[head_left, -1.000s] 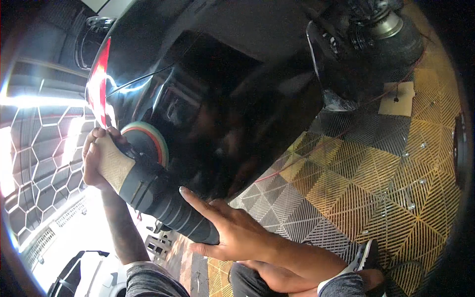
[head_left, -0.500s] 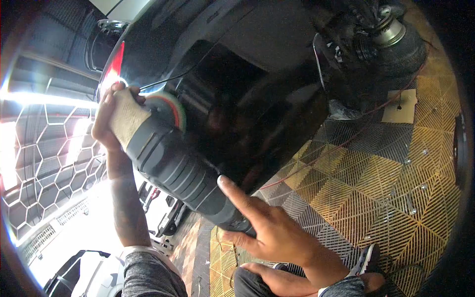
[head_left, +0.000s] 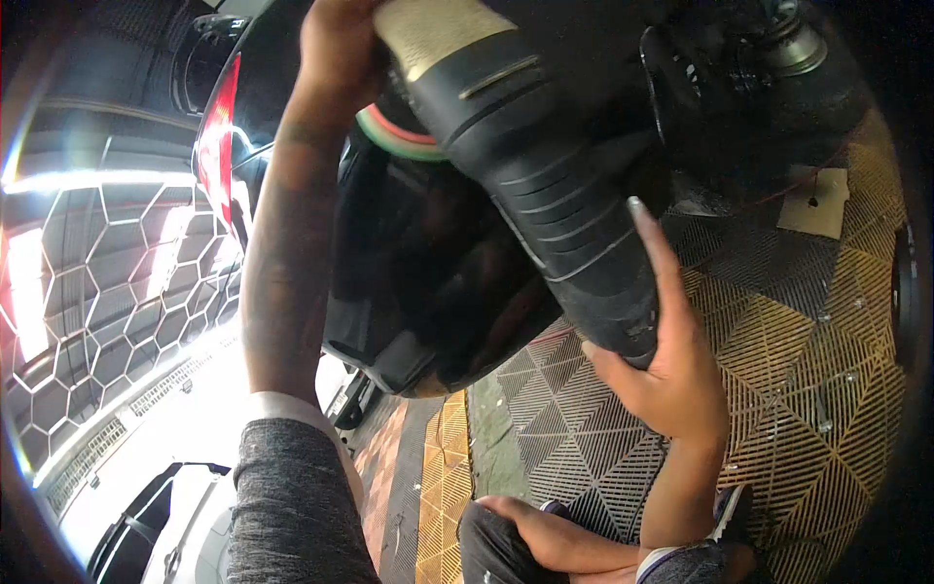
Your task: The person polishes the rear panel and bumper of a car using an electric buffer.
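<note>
Left hand (head_left: 341, 49) and right hand (head_left: 676, 365) clasped the polisher (head_left: 564, 195), and a tipped pad (head_left: 404, 141) could easily have scuffed the black bodywork (head_left: 428, 263)!

- The polisher (head_left: 559, 209) is black to charcoal, crossed by thin pale grey stripes along its body.
- Its front cover (head_left: 438, 31) is beige.
- The pad (head_left: 399, 143) shows a green outer band with a red ring inside it.
- The car body (head_left: 438, 277) is glossy black, with dim, paler reflections.
- The tail light (head_left: 220, 136) is bright red.
- The left sleeve (head_left: 292, 496) is mottled dark grey, its cuff (head_left: 287, 409) off-white.
- The floor tiles (head_left: 769, 341) alternate yellow, grey and black, finely slatted.
- The cardboard piece (head_left: 815, 201) is tan.
- White hexagon outlines (head_left: 112, 253) pattern a dark grey surface.
</note>
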Demonstrator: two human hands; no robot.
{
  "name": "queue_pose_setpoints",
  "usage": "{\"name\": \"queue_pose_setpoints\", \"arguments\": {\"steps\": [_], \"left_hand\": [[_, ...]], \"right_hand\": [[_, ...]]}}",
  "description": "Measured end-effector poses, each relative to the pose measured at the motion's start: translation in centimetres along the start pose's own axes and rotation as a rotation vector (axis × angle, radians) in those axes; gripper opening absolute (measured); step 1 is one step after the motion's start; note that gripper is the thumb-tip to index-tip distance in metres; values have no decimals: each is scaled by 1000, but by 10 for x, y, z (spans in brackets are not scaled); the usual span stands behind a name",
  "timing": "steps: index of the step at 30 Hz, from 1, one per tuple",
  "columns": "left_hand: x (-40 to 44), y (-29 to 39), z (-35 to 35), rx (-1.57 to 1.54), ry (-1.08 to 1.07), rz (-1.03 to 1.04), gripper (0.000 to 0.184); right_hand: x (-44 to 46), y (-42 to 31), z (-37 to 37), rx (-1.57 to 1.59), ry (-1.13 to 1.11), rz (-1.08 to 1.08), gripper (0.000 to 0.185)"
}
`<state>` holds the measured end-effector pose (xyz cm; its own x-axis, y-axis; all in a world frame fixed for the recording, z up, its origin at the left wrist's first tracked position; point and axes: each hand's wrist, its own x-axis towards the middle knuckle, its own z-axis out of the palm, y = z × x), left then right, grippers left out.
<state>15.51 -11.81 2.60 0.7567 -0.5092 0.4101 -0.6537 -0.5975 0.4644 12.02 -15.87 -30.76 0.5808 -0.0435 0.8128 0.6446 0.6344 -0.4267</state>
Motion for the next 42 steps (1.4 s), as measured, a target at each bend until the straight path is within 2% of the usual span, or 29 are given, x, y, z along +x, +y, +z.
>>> {"name": "queue_pose_setpoints", "arguments": {"steps": [7, 8, 9, 10, 11, 12, 13, 15, 16, 18, 20, 24, 25, 26, 28, 29, 31, 34, 36, 39, 42], "left_hand": [[-38, 1, -33, 84, 161, 100, 33], [-47, -6, -46, -136, 63, 180, 33], [-60, -6, -79, 72, 79, 193, 41], [-68, 8, -83, 281, 94, 205, 51], [-89, 10, -79, -26, 119, 174, 47], [-105, 14, -79, -24, 122, 175, 47], [-119, 18, -85, 103, 232, 183, 48], [-146, 23, -91, 214, 323, 230, 49], [-163, 29, -100, 216, 326, 231, 49], [-198, 40, -119, -60, 399, 107, 47], [-218, 44, -117, 21, 399, 165, 46], [-263, 44, -140, 100, 358, 246, 43], [-274, 46, -126, 79, 496, 231, 43], [-288, 49, -137, 67, 437, 210, 41], [-309, 49, -135, 156, 566, 227, 40], [-317, 48, -134, 156, 564, 233, 40], [-322, 45, -131, 117, 627, 273, 40], [-307, 41, -118, 66, 605, 279, 40], [-286, 41, -109, 91, 683, 274, 41], [-246, 34, -99, 124, 527, 254, 42], [-198, 28, -82, 249, 491, 225, 42]], "right_hand": [[-2, -7, 11, -80, -41, -40, 102], [-2, -9, 19, -69, -67, -32, 102], [-3, -12, 26, -59, -92, -23, 102], [-4, -15, 32, -57, -96, -25, 102], [-5, -18, 39, -9, -149, 24, 102], [-7, -20, 45, 37, -202, 74, 102], [-9, -21, 53, 3, -212, 61, 102], [-13, -21, 69, -10, -255, 38, 102], [-16, -19, 79, 13, -289, 25, 102], [-24, -15, 102, -13, -312, -14, 103], [-35, -17, 123, 6, -320, -49, 112], [-46, -20, 139, -8, -413, -15, 113], [-49, -20, 142, -57, -478, 49, 113], [-49, -20, 144, -60, -480, 51, 113], [-47, -20, 146, -50, -528, 31, 113], [-46, -20, 146, -53, -526, 26, 113], [-44, -17, 143, -47, -497, -35, 112], [-34, -17, 125, -75, -530, -17, 105], [-27, -21, 110, -61, -536, 5, 105], [-19, -23, 82, -91, -512, 78, 106], [-10, -23, 56, -65, -420, 74, 104]]}}
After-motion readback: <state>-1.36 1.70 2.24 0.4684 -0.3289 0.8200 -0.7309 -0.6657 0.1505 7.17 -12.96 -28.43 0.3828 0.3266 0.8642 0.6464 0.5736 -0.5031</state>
